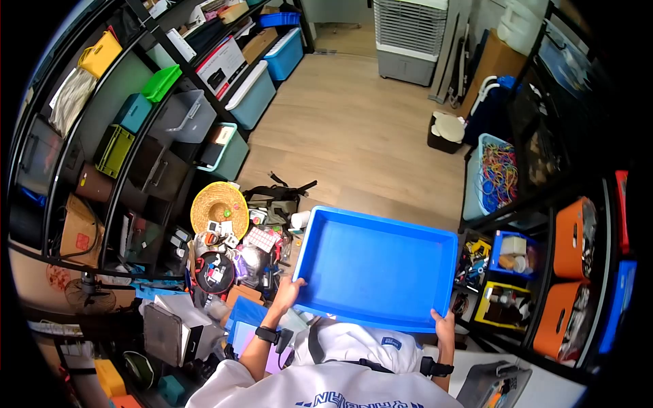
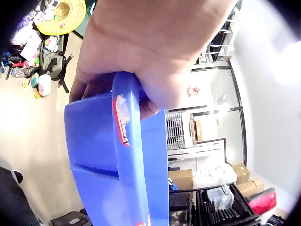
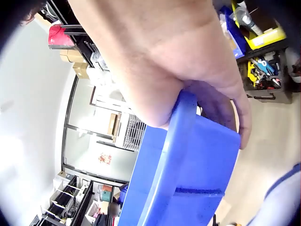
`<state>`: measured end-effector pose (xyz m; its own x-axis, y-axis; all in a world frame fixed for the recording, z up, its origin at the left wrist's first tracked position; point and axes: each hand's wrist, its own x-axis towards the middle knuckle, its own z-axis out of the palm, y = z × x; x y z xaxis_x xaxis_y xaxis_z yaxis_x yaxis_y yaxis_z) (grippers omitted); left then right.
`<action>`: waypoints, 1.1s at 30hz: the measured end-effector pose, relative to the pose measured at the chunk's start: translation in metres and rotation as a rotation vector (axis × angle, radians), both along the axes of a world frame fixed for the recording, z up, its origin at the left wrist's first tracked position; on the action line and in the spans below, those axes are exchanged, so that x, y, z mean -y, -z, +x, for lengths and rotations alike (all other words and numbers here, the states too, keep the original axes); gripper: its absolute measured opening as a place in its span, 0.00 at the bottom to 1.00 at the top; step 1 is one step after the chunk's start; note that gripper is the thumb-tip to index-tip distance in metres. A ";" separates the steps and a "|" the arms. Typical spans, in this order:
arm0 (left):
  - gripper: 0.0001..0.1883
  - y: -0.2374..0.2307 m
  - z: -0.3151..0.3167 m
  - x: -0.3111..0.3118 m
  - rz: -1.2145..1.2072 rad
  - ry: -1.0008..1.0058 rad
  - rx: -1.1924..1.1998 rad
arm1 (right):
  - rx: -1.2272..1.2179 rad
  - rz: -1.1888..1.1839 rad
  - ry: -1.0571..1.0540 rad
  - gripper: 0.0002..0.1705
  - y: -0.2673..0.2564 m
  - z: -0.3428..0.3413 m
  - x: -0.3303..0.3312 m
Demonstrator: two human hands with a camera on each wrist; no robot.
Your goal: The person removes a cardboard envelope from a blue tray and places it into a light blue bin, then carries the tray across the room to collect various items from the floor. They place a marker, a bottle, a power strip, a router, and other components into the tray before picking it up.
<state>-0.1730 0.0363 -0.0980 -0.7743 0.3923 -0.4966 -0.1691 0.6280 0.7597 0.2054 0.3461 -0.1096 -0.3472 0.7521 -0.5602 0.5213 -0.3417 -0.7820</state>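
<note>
A large, shallow blue plastic tray [image 1: 377, 268] is held up in front of the person's body, its inside bare. At its left side, my left hand [image 1: 288, 294] grips the rim with the thumb over the edge. My right hand [image 1: 444, 328] holds the near right corner. Seen from the left wrist, torn sticker remains [image 2: 121, 120] mark the rim beneath the palm. In the right wrist view the fingers [image 3: 241, 117] wrap down the tray's outer wall, while the thumb side lies over the rim.
A pile of small goods with a straw hat [image 1: 204, 204] covers the floor at left. Black shelves [image 1: 146, 160] with bins line the left side. At right stand racks with orange boxes [image 1: 570, 255] and a tub of colourful cords [image 1: 500, 173]. An air cooler [image 1: 410, 41] stands far ahead.
</note>
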 end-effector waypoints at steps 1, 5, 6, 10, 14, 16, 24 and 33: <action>0.21 0.000 -0.006 -0.008 0.014 -0.015 -0.016 | -0.010 -0.019 -0.018 0.17 -0.005 -0.011 -0.013; 0.21 -0.001 -0.032 -0.036 -0.011 -0.051 0.000 | -0.016 -0.019 -0.071 0.19 -0.003 -0.053 -0.061; 0.21 -0.001 -0.040 -0.043 -0.016 -0.069 0.002 | -0.038 -0.034 -0.081 0.20 -0.003 -0.066 -0.073; 0.21 0.012 -0.085 -0.079 -0.060 -0.101 0.034 | -0.006 -0.024 -0.142 0.20 0.004 -0.128 -0.126; 0.22 0.028 -0.160 -0.116 -0.080 -0.149 0.025 | -0.035 0.012 -0.192 0.18 0.007 -0.222 -0.175; 0.23 0.035 -0.203 -0.132 -0.088 -0.143 0.054 | -0.023 0.039 -0.241 0.17 0.017 -0.268 -0.203; 0.25 0.009 -0.338 -0.174 -0.026 -0.324 0.051 | 0.015 0.043 -0.440 0.19 -0.016 -0.491 -0.294; 0.26 0.041 -0.461 -0.257 0.034 -0.492 0.102 | -0.024 0.073 -0.658 0.18 0.001 -0.721 -0.428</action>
